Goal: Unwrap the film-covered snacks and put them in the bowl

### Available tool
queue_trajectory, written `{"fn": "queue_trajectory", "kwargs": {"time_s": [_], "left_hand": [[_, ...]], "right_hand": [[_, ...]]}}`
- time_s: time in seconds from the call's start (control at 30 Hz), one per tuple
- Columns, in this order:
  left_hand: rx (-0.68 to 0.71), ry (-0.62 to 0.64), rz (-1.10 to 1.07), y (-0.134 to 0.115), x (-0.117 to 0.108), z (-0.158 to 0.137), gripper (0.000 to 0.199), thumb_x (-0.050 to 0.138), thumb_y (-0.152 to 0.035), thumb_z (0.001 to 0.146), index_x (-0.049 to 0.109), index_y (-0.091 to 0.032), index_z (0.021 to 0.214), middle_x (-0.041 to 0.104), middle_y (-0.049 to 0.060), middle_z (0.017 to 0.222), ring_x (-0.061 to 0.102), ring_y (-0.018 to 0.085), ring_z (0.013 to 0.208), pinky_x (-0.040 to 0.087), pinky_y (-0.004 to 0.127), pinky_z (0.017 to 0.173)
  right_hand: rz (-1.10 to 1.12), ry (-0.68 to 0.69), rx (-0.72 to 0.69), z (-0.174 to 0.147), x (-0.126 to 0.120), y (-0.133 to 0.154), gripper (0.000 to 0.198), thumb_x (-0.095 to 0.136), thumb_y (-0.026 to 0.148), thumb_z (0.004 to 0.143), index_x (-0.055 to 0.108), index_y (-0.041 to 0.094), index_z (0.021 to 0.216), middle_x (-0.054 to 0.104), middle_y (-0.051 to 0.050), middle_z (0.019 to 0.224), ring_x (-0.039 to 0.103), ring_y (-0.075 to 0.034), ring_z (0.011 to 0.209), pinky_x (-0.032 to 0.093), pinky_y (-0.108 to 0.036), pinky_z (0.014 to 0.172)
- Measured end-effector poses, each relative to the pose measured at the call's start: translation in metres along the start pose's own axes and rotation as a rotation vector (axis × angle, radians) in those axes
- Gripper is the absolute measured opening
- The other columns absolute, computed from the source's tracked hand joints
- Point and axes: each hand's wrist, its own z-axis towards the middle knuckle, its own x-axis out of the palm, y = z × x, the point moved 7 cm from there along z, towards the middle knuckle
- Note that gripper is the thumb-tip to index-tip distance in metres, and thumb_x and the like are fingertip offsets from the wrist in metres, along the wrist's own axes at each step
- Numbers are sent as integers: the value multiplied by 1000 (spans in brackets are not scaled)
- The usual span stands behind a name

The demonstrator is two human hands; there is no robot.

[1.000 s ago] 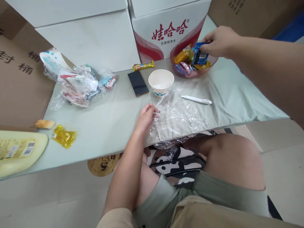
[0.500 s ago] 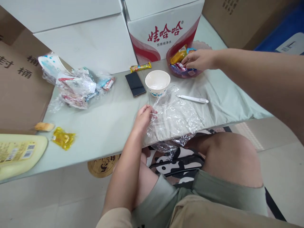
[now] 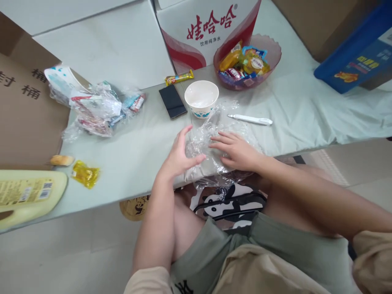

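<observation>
A crumpled clear plastic film (image 3: 200, 136) lies at the table's front edge, part of it hanging over. On its left side is my left hand (image 3: 180, 157), open, thumb and fingers spread apart. My right hand (image 3: 234, 151) lies over the film's right part, fingers stretched out and apart, with nothing gripped. Just behind the film stands a white paper bowl (image 3: 201, 98) with blue print. To its right rests a white utility knife or pen-like tool (image 3: 251, 119). Behind that, a pink translucent bowl (image 3: 266, 81) holds several wrapped snacks (image 3: 257, 63).
Left of the paper bowl lie a phone (image 3: 172, 101) and a yellow snack stick (image 3: 179, 77). Further left are a pile of plastic packets (image 3: 98, 108), a small bread piece (image 3: 62, 160), a yellow wrapper (image 3: 85, 174) and a pale yellow bottle (image 3: 33, 192). White cartons (image 3: 107, 53) stand behind.
My right hand has left the pink bowl and come down onto the plastic film. My left hand has let go of the film and opened. The view has shifted slightly.
</observation>
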Motion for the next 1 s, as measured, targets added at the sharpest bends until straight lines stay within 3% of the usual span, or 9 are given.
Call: {"fn": "queue_trajectory", "kwargs": {"time_s": [0.1, 0.2, 0.3, 0.43, 0.6, 0.7, 0.8, 0.93, 1.0], "left_hand": [[28, -29, 226, 2, 1, -6, 72, 83, -39, 66, 59, -23, 132, 46, 14, 156, 40, 32, 148, 31, 48, 124], [-58, -213, 180, 12, -10, -2, 19, 65, -31, 81, 71, -20, 95, 69, 11, 123, 64, 26, 117, 47, 41, 109], [-115, -333, 12, 16, -17, 1, 18, 61, -35, 84, 70, -20, 81, 73, 6, 89, 67, 20, 89, 54, 32, 86], [-92, -257, -20, 8, -7, 6, 16, 77, -31, 69, 73, -20, 81, 73, 3, 87, 66, 18, 86, 51, 24, 75], [-308, -441, -360, 33, -26, 21, 16, 69, -26, 70, 62, -22, 84, 68, 0, 75, 59, 11, 57, 38, 21, 51], [-327, -605, -448, 40, -49, 19, 21, 69, -28, 73, 58, -24, 90, 69, 2, 89, 63, 12, 72, 46, 24, 60], [-71, -797, -190, 14, -62, -10, 17, 68, -36, 82, 57, -25, 90, 66, 4, 99, 65, 19, 100, 53, 33, 85], [287, 43, 330, -33, 30, -40, 49, 81, -44, 71, 65, -28, 115, 67, 8, 129, 55, 36, 134, 43, 53, 115], [300, 220, 553, -35, 63, -58, 61, 78, -29, 74, 61, -28, 132, 56, 11, 150, 38, 40, 150, 31, 61, 123]], "right_hand": [[-73, 110, 79, -2, 3, -1, 73, 58, 17, 80, 50, 25, 152, 35, -8, 167, 29, -39, 155, 29, -62, 122], [-106, 133, 133, -4, -1, -5, 83, 61, 18, 78, 43, 28, 157, 27, -8, 170, 27, -42, 155, 29, -64, 121], [-116, 133, 161, -9, 0, -9, 85, 64, 21, 78, 40, 29, 159, 24, -10, 171, 27, -47, 154, 29, -67, 119], [-118, 120, 183, -13, 1, -11, 83, 65, 26, 79, 41, 28, 159, 24, -13, 171, 26, -50, 153, 28, -69, 118], [-123, 149, 197, -14, 2, -12, 82, 64, 25, 80, 41, 25, 159, 25, -15, 170, 24, -47, 155, 27, -67, 120], [-115, 134, 193, -15, 3, -14, 81, 64, 26, 80, 42, 25, 158, 25, -15, 170, 25, -46, 155, 28, -66, 120], [-105, 114, 200, -15, 3, -16, 80, 64, 28, 81, 42, 25, 158, 25, -15, 170, 26, -45, 155, 29, -65, 121], [-88, 119, 220, -12, 2, -21, 78, 62, 28, 83, 42, 21, 158, 23, -17, 170, 25, -44, 155, 28, -66, 120], [-69, 132, 227, -9, 3, -24, 80, 62, 28, 83, 40, 20, 160, 22, -17, 170, 24, -42, 156, 27, -65, 122]]}}
